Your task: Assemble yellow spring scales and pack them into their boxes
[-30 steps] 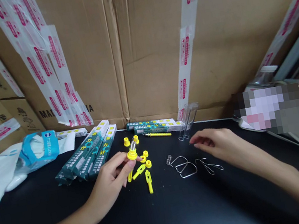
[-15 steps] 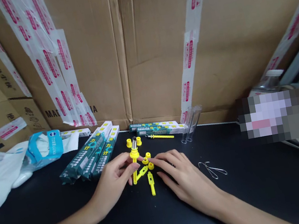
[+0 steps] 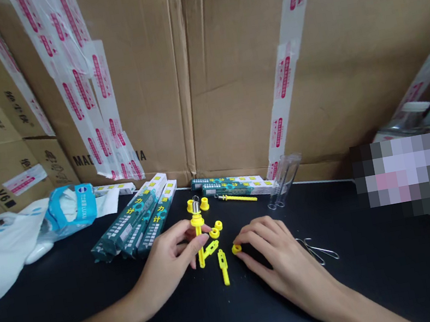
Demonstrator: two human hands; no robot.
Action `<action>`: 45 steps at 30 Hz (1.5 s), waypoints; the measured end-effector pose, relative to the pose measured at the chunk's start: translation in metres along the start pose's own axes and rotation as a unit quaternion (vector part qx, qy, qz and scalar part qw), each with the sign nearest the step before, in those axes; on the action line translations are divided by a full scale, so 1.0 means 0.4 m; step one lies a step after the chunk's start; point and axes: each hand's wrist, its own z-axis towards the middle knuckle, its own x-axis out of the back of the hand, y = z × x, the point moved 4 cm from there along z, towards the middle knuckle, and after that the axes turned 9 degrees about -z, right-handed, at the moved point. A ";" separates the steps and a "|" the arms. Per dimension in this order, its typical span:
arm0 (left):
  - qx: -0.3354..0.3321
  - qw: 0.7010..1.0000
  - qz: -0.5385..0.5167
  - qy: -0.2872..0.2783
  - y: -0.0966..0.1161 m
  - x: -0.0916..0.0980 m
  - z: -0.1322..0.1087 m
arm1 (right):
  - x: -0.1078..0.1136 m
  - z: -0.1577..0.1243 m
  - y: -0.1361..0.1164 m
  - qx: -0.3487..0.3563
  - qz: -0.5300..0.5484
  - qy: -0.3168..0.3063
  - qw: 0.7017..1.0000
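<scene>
My left hand (image 3: 170,260) is closed on a yellow spring scale rod (image 3: 200,244), held upright with a collar and a metal spring at its top. Between the thumb and fingertips of my right hand (image 3: 276,253) is a small yellow ring-shaped cap (image 3: 236,249). Two flat slotted yellow pieces lie near the rod: one slotted piece (image 3: 224,267) between the hands, the other slotted piece (image 3: 212,248) partly behind the rod. Two loose yellow caps (image 3: 214,232) rest just beyond them. Behind the spring stand two flanged yellow caps (image 3: 204,203).
Green-and-white boxes (image 3: 142,218) lie at the left, with more boxes (image 3: 231,186) along the cardboard wall (image 3: 240,67). A second yellow rod (image 3: 240,197), clear tubes (image 3: 285,182) and wire hooks (image 3: 318,251) lie farther right. A tissue pack (image 3: 73,205) sits far left.
My right hand has picked up one yellow cap from the small group and drawn it to the right, toward me. My left hand still holds the rod upright. The view has shifted slightly.
</scene>
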 end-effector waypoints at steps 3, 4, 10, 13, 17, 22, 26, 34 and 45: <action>0.002 1.000 0.007 0.012 -0.001 0.005 -0.002 | -0.003 -0.004 0.004 -0.010 0.003 -0.002 1.000; 0.002 1.000 0.006 0.016 -0.002 0.006 -0.002 | -0.004 -0.006 0.005 -0.012 0.003 -0.002 1.000; 0.014 1.000 0.000 0.008 -0.005 0.006 0.000 | -0.001 -0.012 0.017 -0.029 -0.005 0.016 0.999; 0.026 1.000 0.004 0.001 -0.005 0.006 0.000 | 0.016 -0.010 0.048 -0.053 -0.002 0.036 0.998; 0.030 0.999 0.010 -0.006 -0.009 0.009 -0.001 | 0.057 -0.004 0.103 -0.064 -0.010 0.050 0.997; 0.034 0.999 0.016 -0.011 -0.008 0.010 -0.002 | 0.098 -0.003 0.156 -0.055 -0.075 -0.003 0.996; 0.033 0.999 0.016 -0.008 0.000 0.007 -0.003 | 0.113 -0.010 0.179 -0.028 -0.073 -0.066 0.995; 0.025 1.000 -0.002 0.002 -0.004 0.007 0.007 | 0.124 -0.057 0.286 -0.162 0.001 -0.183 0.970; 0.025 1.000 0.010 0.012 -0.003 0.008 0.006 | 0.120 -0.091 0.295 -0.301 0.054 -0.331 0.893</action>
